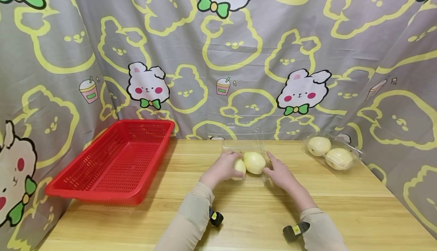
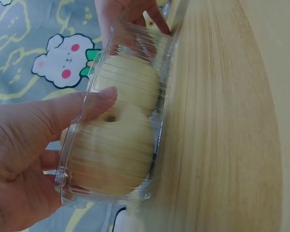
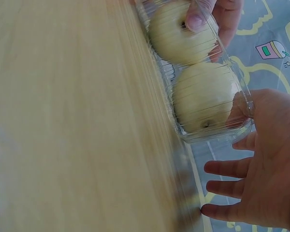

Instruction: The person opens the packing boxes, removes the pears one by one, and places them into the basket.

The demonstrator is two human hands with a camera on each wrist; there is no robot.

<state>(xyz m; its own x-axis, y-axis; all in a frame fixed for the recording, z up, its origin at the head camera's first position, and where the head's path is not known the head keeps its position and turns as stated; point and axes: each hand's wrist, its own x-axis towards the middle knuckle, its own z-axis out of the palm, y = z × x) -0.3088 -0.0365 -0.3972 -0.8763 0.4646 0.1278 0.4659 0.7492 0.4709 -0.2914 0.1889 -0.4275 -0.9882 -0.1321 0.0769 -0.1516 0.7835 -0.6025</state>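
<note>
Pale-yellow round fruit (image 1: pixel 240 165) sits beside a matching fruit (image 1: pixel 254 163) in a clear ribbed plastic box (image 2: pixel 79 198) on the wooden worktop (image 1: pixel 252 224). Left hand (image 1: pixel 228 165) pinches it; right hand (image 1: pixel 280 173), fingers spread, is at the box's right end. Apply light, even pressure to limit bruising. Left wrist view exposes the dimple (image 2: pixel 109 118), hidden in head view.

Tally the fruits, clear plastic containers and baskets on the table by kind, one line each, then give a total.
Pale yellow fruits: 4
Clear plastic containers: 2
Red baskets: 1
Total: 7
</note>
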